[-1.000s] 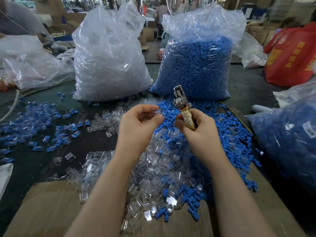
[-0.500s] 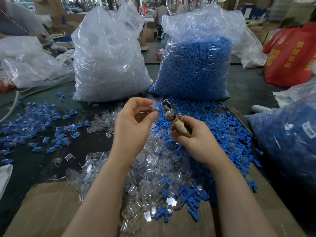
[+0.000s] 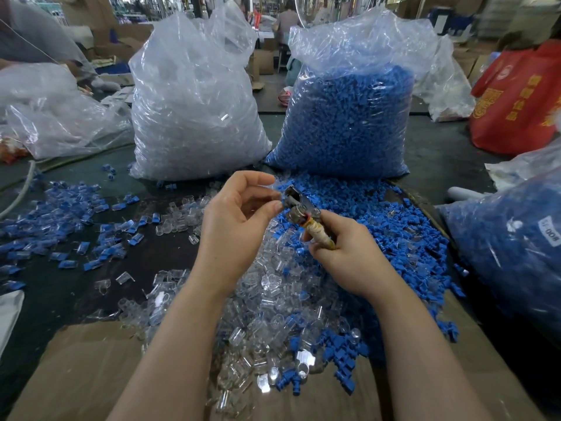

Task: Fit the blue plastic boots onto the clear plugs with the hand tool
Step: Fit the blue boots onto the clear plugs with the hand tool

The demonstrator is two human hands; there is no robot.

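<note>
My right hand (image 3: pixel 349 256) grips the taped handle of a small metal hand tool (image 3: pixel 299 206), whose head tilts up and to the left. My left hand (image 3: pixel 239 220) is raised beside it, thumb and fingertips pinching something small and clear at the tool's head; what exactly it is I cannot make out. Under both hands lies a heap of loose clear plugs (image 3: pixel 273 305). Loose blue boots (image 3: pixel 394 226) are piled to the right of it. Plugs fitted with blue boots (image 3: pixel 60 208) are scattered at the left.
A big bag of clear plugs (image 3: pixel 194 110) and a big bag of blue boots (image 3: pixel 349 123) stand behind the piles. Another bag of blue parts (image 3: pixel 510 250) lies at the right, a red bag (image 3: pixel 516 98) beyond it. Flat cardboard (image 3: pixel 91 369) covers the near table edge.
The tool has tilted from nearly upright down toward the left. My left hand's fingertips have closed in on its head.
</note>
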